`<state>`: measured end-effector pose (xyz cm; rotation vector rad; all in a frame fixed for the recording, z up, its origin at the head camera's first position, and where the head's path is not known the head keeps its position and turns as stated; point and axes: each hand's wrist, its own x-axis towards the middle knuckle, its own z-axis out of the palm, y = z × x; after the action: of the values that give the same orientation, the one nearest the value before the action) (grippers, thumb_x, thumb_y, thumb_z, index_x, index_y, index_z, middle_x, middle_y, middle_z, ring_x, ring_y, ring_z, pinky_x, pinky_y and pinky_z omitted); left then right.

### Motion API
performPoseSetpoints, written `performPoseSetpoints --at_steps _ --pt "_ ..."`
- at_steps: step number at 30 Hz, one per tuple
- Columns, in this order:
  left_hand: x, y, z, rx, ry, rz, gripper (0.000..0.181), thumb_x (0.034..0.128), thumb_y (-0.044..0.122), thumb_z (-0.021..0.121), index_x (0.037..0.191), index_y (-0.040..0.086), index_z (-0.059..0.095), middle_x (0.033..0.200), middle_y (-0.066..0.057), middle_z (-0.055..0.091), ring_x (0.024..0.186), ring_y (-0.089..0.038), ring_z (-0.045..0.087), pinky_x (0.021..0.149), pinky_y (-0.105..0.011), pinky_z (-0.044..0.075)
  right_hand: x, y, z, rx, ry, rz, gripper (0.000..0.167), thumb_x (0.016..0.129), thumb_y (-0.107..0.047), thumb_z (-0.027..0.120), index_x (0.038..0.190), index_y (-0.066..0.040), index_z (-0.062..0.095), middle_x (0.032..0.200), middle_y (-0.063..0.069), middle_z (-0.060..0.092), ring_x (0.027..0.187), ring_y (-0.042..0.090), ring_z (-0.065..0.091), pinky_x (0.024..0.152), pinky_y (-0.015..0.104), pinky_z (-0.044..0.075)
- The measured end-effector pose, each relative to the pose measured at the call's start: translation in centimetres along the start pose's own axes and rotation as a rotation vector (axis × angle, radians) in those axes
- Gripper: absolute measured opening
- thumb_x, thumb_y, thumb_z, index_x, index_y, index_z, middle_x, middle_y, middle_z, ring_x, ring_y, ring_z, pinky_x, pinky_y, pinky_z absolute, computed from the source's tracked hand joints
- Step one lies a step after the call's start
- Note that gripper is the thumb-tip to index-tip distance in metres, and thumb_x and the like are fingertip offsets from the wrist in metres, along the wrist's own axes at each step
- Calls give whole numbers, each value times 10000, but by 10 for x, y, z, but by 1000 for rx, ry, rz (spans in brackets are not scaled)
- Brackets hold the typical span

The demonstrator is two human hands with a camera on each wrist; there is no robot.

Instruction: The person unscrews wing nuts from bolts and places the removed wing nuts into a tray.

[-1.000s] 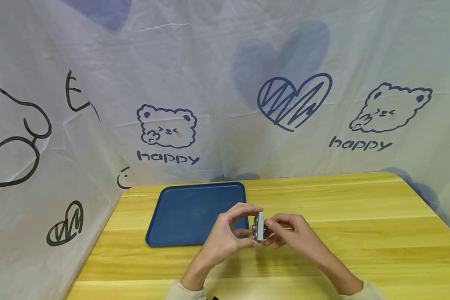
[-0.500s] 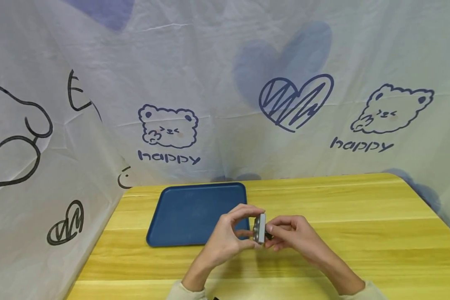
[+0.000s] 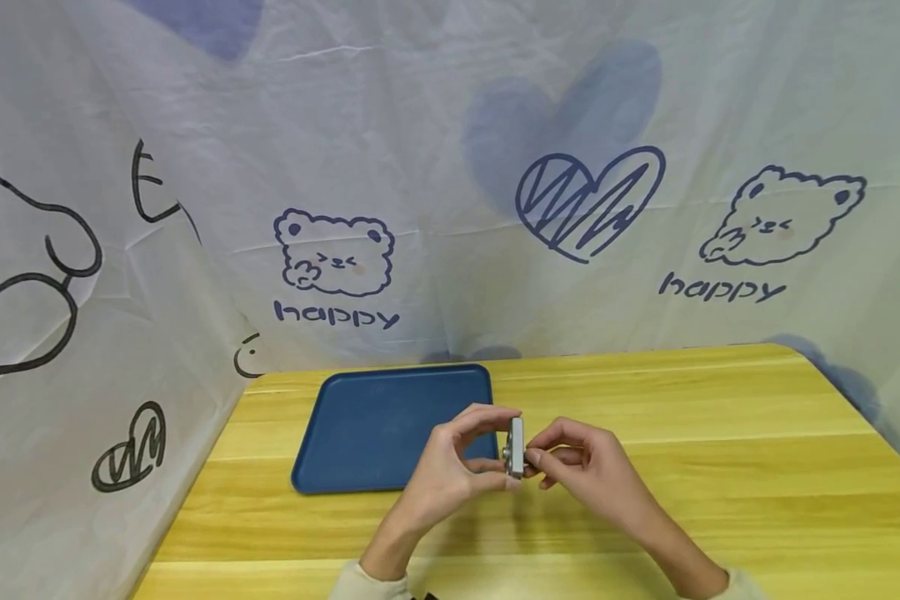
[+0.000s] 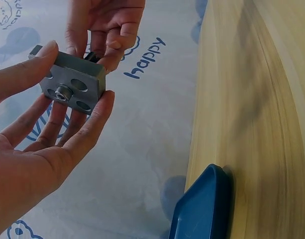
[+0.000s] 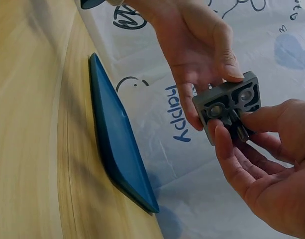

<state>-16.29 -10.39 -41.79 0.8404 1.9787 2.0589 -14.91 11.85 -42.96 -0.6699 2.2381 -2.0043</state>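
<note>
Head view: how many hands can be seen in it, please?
2. The left hand grips the gray block by its edges; the right hand is at the block's right side, pinching the rod there. Both hands show plainly.

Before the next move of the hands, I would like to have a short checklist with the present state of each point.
1. Left hand holds the grey block by its edges: ok.
2. Right hand has its thumb and fingers at the metal rod: ok.
3. Block is lifted off the wooden table: ok.
4. Blue tray lies flat on the table: ok.
5. Rod is flush with the block: not ok, it sticks out.
6. Round screw head is tight: cannot tell.
</note>
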Motion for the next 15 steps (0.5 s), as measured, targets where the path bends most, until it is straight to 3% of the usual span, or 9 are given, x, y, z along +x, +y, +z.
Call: performPoseSetpoints --at_steps 8,15 --pt "0 2 -1 -37 25 -9 644 774 -154 819 1355 62 643 1316 -158 573 1272 -300 558 898 -457 622 -3 -2 6 -89 74 -131 56 964 -30 711 1019 -34 702 989 126 720 811 182 745 677 375 656" --pt "-1 4 -2 -50 33 -18 656 775 -148 821 1364 74 641 1329 -165 569 1276 -323 556 897 -466 622 -3 0 9 -174 110 -254 192 912 50 743 994 -121 717 1009 33 727 899 187 728 720 345 655"
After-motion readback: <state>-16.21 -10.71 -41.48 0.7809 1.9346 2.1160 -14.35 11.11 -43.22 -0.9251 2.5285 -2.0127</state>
